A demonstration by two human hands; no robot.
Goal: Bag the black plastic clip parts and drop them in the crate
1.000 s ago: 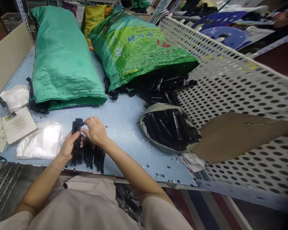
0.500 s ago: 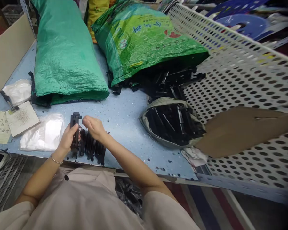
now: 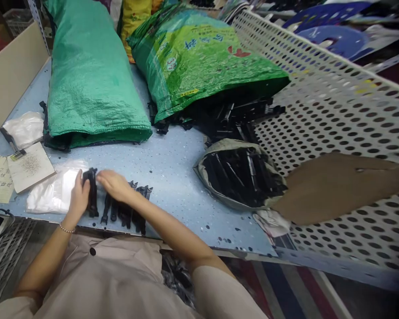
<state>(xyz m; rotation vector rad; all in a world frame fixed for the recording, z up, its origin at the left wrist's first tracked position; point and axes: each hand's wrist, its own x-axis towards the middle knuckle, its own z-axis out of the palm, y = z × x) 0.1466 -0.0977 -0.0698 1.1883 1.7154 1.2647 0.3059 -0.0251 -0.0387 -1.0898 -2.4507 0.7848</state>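
My left hand (image 3: 79, 195) is at the left part of the blue table, its fingers and thumb round the left side of a black plastic part (image 3: 91, 191) that stands near the front edge. Just right of that part's top is my right hand (image 3: 115, 184), fingers bent together; whatever they may hold is too small to make out. Below and beside my right hand, several black parts (image 3: 141, 208) form a row, partly covered by the hand and forearm. Clear plastic bags (image 3: 55, 190) lie left of my left hand.
A green sack (image 3: 93, 79) and a printed green sack (image 3: 199, 57) lie at the back, black parts spilling from the latter. Right of centre, an open grey bag (image 3: 216, 195) holds black parts, beside a perforated white panel (image 3: 335, 110). A white block (image 3: 31, 168) lies left.
My left hand has moved left and down with the black part, away from the row. My right hand has shifted left and slightly down.
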